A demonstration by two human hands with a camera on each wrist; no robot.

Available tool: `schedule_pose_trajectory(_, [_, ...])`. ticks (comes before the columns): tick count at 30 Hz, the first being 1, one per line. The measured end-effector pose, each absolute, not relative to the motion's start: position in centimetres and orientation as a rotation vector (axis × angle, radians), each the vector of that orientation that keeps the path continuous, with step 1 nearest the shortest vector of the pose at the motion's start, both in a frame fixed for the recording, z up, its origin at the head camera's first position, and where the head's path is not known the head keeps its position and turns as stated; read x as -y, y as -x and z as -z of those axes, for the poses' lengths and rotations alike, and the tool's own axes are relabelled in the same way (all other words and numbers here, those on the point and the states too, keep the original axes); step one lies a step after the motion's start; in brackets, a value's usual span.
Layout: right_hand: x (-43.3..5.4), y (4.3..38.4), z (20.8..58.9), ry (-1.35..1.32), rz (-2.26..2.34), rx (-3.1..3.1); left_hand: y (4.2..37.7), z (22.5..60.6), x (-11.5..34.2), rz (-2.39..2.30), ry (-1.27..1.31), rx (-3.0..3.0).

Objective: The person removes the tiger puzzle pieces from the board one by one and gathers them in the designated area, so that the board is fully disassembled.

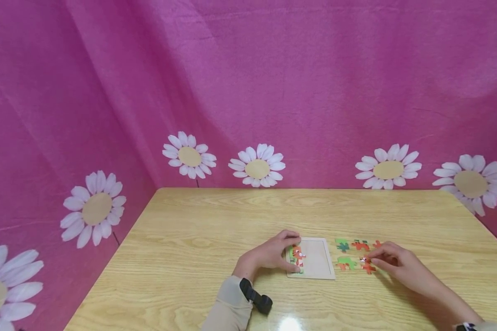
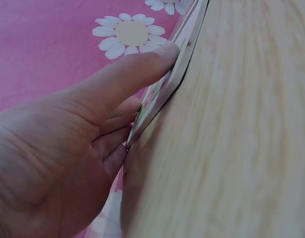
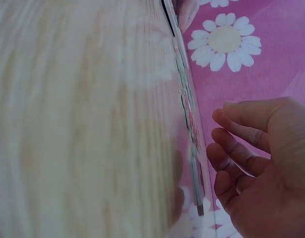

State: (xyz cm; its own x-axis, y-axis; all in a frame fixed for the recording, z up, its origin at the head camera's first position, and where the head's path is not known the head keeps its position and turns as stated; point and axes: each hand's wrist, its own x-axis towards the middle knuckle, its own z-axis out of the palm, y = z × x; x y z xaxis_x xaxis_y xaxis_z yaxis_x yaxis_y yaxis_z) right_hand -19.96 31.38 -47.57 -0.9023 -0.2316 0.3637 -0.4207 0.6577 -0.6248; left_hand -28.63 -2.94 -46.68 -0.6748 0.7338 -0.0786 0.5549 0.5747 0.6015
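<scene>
A square wooden puzzle tray (image 1: 314,277) lies on the table, with several colourful jigsaw pieces (image 1: 297,257) set along its left side. My left hand (image 1: 273,252) grips the tray's left part, fingers at the far edge and thumb on the near edge. In the left wrist view, the thumb (image 2: 160,57) presses on the rim. My right hand (image 1: 403,266) hovers over loose pieces right of the tray, fingertips close to a red piece (image 1: 367,266). Its fingers bend loosely, apart from the pieces in the right wrist view, with nothing visible between them.
Other loose puzzle pieces, including a green one (image 1: 343,245), a red one (image 1: 360,245) and a light green one (image 1: 347,262), lie between tray and right hand. The wooden table (image 1: 182,248) meets a pink flowered curtain (image 1: 314,92) at its back and left.
</scene>
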Motion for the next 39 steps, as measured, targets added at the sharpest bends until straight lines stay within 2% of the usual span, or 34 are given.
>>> schedule_pose_trajectory(17, [-27.4,21.4,47.1,-0.694,-1.142,2.560,28.6,47.2,3.2,-0.924,-1.014,-2.582])
schedule_pose_trajectory(30, [-22.1,23.7,46.7,-0.573,-1.182,2.802,28.5,47.5,3.3,-0.974,-0.991,-2.609])
schedule_pose_trajectory(39, [-18.6,25.1,46.6,-0.581,-1.156,2.857,28.6,47.8,3.4,-0.988,-1.011,-2.620])
